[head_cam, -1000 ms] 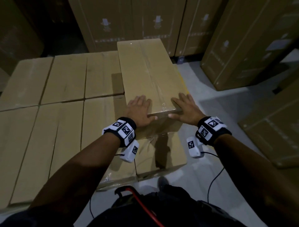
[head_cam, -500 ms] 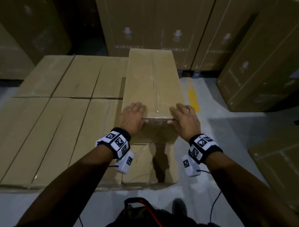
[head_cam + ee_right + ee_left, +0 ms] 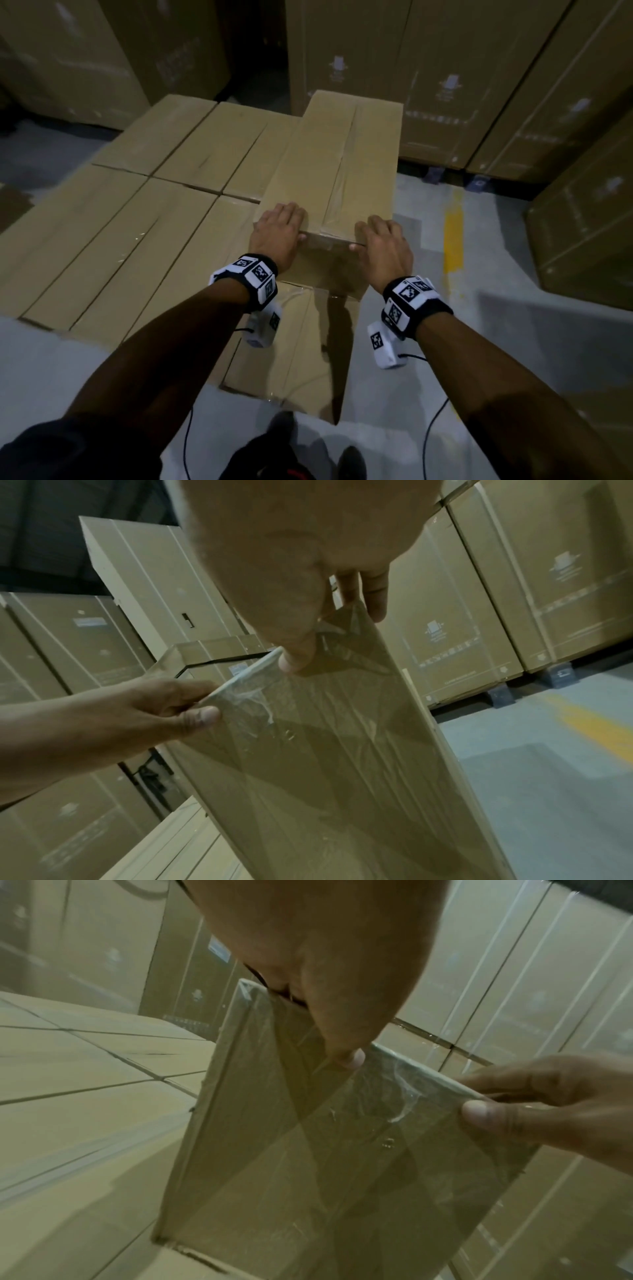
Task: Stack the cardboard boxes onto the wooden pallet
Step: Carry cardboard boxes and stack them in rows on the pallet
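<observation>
Right hand (image 3: 291, 561) thumb on taped cardboard box (image 3: 342, 764) end, left hand (image 3: 137, 712) pinching its top edge — stacked cartons (image 3: 479, 588) behind

Box print, labels — all illegible

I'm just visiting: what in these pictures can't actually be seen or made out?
- Wooden pallet: hidden in every view beneath the layer of boxes.
- Printing on the tall cartons: too small and dim in the head view.
- Left hand and right hand palms: hidden in the head view against the top box.
</observation>
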Tool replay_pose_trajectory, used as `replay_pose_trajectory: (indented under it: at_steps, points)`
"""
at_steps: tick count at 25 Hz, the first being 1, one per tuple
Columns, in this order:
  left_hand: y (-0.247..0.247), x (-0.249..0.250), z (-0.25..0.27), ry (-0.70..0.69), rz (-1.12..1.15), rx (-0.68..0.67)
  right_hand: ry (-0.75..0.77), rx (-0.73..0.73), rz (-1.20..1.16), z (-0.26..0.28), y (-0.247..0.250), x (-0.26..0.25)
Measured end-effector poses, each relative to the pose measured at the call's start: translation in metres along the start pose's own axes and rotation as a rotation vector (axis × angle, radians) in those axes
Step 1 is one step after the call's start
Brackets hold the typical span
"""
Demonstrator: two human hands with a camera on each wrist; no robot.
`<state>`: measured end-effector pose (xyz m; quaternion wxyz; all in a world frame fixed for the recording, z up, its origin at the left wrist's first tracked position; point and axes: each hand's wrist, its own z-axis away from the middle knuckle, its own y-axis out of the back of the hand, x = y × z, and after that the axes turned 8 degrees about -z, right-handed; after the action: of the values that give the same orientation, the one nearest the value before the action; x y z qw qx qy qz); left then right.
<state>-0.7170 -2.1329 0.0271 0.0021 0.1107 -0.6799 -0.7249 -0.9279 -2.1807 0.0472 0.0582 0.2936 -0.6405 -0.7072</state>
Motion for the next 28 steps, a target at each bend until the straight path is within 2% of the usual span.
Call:
replay_pose_trajectory:
  at_steps: [7,14,28]
  points:
    - [-0.002,-0.026,-0.073,-0.081,-0.006,0.088,-0.092,0.005,0.051,-0.074,-0.003,0.004]
    - [-0.009,-0.039,-0.145,-0.124,0.006,0.088,-0.159,0.043,0.109,-0.137,-0.019,0.011]
    - [-0.007,-0.048,-0.214,-0.148,0.022,0.157,-0.211,0.093,0.142,-0.211,-0.021,0.03]
